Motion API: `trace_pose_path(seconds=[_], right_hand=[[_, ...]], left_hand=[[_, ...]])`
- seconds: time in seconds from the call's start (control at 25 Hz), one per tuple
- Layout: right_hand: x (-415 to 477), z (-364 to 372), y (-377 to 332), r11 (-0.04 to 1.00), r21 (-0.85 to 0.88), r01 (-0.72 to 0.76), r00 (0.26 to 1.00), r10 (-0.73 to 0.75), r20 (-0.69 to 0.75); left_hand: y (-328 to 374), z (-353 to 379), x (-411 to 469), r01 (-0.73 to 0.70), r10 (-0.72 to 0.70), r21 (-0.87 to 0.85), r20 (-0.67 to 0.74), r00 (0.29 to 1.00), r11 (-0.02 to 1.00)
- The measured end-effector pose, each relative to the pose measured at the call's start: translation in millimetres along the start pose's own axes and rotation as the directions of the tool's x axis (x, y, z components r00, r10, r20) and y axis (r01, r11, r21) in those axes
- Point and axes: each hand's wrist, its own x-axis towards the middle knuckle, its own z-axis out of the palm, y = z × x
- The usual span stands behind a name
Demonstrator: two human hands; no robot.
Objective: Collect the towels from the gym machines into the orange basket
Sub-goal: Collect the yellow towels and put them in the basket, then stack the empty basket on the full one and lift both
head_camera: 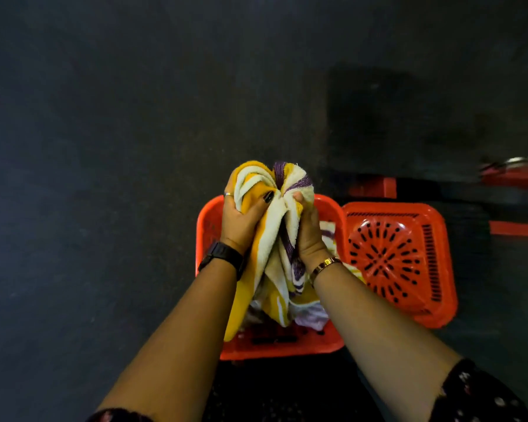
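- The bunched terry towel with yellow, white and purple stripes (290, 185) is held up between both hands, directly above the orange plastic basket (204, 226). Its loose end hangs down between the wrists into the basket.
- The left hand (241, 216) grips the towel's left side, fingers curled round the yellow folds and thumb pressed across the front.
- The right hand (308, 231) grips the right side, thumb pinching the purple-striped folds. Its other fingers are hidden behind the cloth.
- More striped cloth (313, 318) lies in the basket; I cannot tell whether it belongs to the same towel.
- A perforated orange plastic lid (400, 257) lies just beside the basket's right rim, with red metal frame bars (515, 228) beyond it. The dark floor (104, 147) stretches open to the left and ahead.
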Motion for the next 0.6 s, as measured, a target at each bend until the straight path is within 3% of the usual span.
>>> trace_pose_path(seconds=[0.04,0.12,0.2,0.28,0.36,0.48,0.6], right_hand=[[3.8,-5.4,25.5,0.99,-0.138,-0.009,0.997,-0.002,-0.081],[4.0,-19.8,73.6,0.867,-0.497,0.047,0.965,-0.168,-0.202],[-9.0,-33.1,114.5,0.666,-0.732,0.141,0.936,-0.331,-0.12],[-16.8,-41.0,148.9,0.464,-0.867,0.183,0.958,-0.284,0.05],[-3.6,-46.2,170.8,0.517,-0.847,0.125,0.991,-0.109,0.079],[21.8,-44.9,185.5,0.765,-0.643,-0.018,0.987,0.116,0.11],[42.5,-35.6,205.6,0.892,-0.437,-0.113,0.978,0.178,0.111]], left_hand=[[-28.5,-1.0,3.0,0.013,-0.013,0.042,0.001,1.0,0.999],[-82.7,-6.2,-1.0,0.07,-0.07,0.164,-0.002,0.998,0.984],[-130.3,-10.9,-14.0,0.118,-0.115,0.365,-0.028,0.993,0.923],[-166.7,-12.6,-24.6,0.157,-0.161,0.427,-0.026,0.987,0.89],[-189.1,-10.6,-19.2,0.199,-0.218,0.437,-0.008,0.976,0.877],[-216.4,-9.4,0.3,0.255,-0.291,0.461,0.008,0.957,0.85],[-246.2,-19.8,13.1,0.328,-0.346,0.457,-0.047,0.937,0.826]])
